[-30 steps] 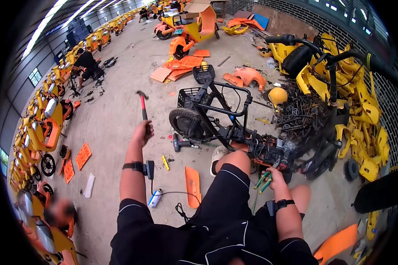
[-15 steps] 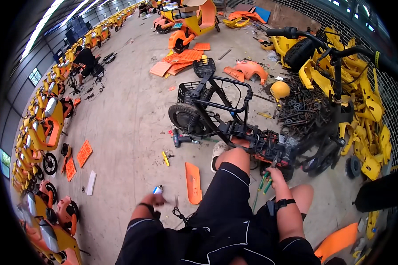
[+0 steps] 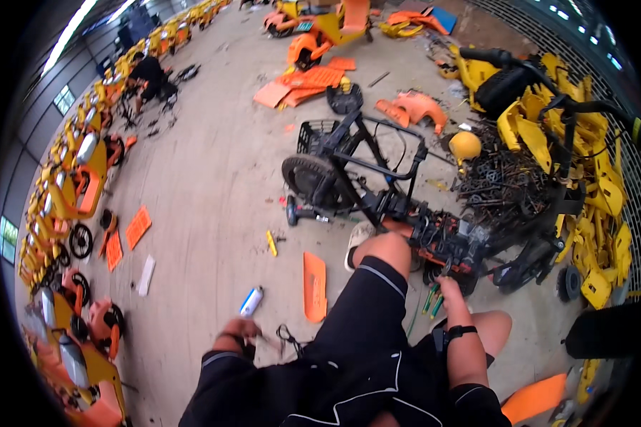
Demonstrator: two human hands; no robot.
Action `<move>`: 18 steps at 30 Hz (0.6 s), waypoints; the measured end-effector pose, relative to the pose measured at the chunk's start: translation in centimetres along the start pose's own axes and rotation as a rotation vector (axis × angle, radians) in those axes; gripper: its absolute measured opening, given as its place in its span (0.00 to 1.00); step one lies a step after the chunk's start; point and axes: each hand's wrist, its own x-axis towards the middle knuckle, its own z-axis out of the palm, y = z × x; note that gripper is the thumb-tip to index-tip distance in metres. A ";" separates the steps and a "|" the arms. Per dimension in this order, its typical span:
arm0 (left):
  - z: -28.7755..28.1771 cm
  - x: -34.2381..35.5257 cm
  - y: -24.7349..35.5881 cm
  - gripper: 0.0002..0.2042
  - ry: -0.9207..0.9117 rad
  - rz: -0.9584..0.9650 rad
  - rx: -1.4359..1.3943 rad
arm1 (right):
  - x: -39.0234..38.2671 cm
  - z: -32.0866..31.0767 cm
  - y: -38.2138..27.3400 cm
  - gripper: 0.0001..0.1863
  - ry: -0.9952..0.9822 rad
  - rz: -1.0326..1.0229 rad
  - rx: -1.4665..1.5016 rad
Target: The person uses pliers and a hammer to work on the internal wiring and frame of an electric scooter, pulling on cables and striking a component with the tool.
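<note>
Green-handled pliers (image 3: 434, 299) sit at my right hand (image 3: 449, 289), closed round them beside the low front of a stripped scooter frame (image 3: 399, 206). The jaw end is lost among dark parts and wires of the frame. My left hand (image 3: 241, 330) is low over the floor at my left. Its fingers are blurred and partly hidden. Just beyond it lies a blue-and-white can (image 3: 251, 302); I cannot tell whether they touch. A black cable (image 3: 289, 340) runs near my left thigh.
A power drill (image 3: 303, 213), a yellow tool (image 3: 271, 243) and an orange panel (image 3: 315, 287) lie on the floor. Dark metal parts (image 3: 506, 174) and yellow body panels (image 3: 605, 206) are heaped at right. Yellow scooters (image 3: 85, 181) line the left, where another person (image 3: 148, 77) crouches.
My left hand shows lower relative to the can, and more of the can is visible. The whole view has shifted slightly. My right hand stays by the frame with the pliers.
</note>
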 end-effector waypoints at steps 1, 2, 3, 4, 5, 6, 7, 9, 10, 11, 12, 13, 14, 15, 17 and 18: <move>-2.2 0.8 -0.4 0.16 0.348 -0.375 -0.548 | 0.2 -0.1 0.0 0.08 0.013 -0.011 0.028; -4.8 0.7 -0.7 0.17 0.532 -0.176 -0.323 | 0.2 -0.2 0.1 0.07 -0.022 -0.054 0.046; -7.5 -0.2 -0.7 0.14 0.697 -0.086 -0.061 | 0.3 -0.3 0.2 0.08 -0.009 -0.033 0.036; -10.1 -1.7 -0.1 0.12 0.810 -0.044 0.257 | 0.2 -0.5 0.2 0.08 -0.003 -0.013 0.039; -11.6 -3.3 1.6 0.13 0.928 -0.034 -0.471 | 0.2 -0.5 0.2 0.08 -0.001 -0.035 0.028; -13.1 -5.2 3.7 0.17 0.995 0.045 -0.994 | 0.0 -0.6 0.2 0.08 0.010 -0.055 0.005; -14.0 -7.3 5.9 0.17 1.070 0.196 -1.037 | -0.3 -0.6 0.0 0.09 0.006 -0.059 -0.011; -14.9 -11.4 10.9 0.12 1.089 0.334 -1.243 | -1.4 -0.1 -1.0 0.10 0.027 -0.029 0.044; -15.5 -13.4 13.1 0.11 1.065 0.415 -1.306 | -2.1 0.5 -1.8 0.12 0.065 -0.135 -0.053; -15.8 -15.0 15.7 0.10 1.091 0.394 -1.282 | -3.1 1.2 -2.7 0.13 0.108 -0.235 -0.126; -16.0 -16.1 18.5 0.09 1.136 0.372 -1.261 | -3.9 2.4 -4.0 0.14 0.196 -0.313 -0.219; -16.2 -16.9 21.3 0.10 1.151 0.403 -1.284 | -5.1 3.2 -5.3 0.20 0.142 -0.373 -0.154; -16.0 -17.6 24.0 0.11 1.166 0.432 -1.300 | -6.2 4.9 -6.4 0.20 0.123 -0.392 -0.139; -15.5 -18.2 26.8 0.10 1.141 0.487 -1.297 | -7.4 6.2 -7.6 0.20 0.116 -0.452 -0.112; -14.2 -19.0 32.7 0.11 1.121 0.573 -1.213 | -9.6 9.0 -9.4 0.23 0.015 -0.477 -0.035; -13.4 -19.3 35.5 0.11 1.122 0.538 -1.133 | -10.7 10.0 -10.1 0.22 -0.093 -0.354 -0.006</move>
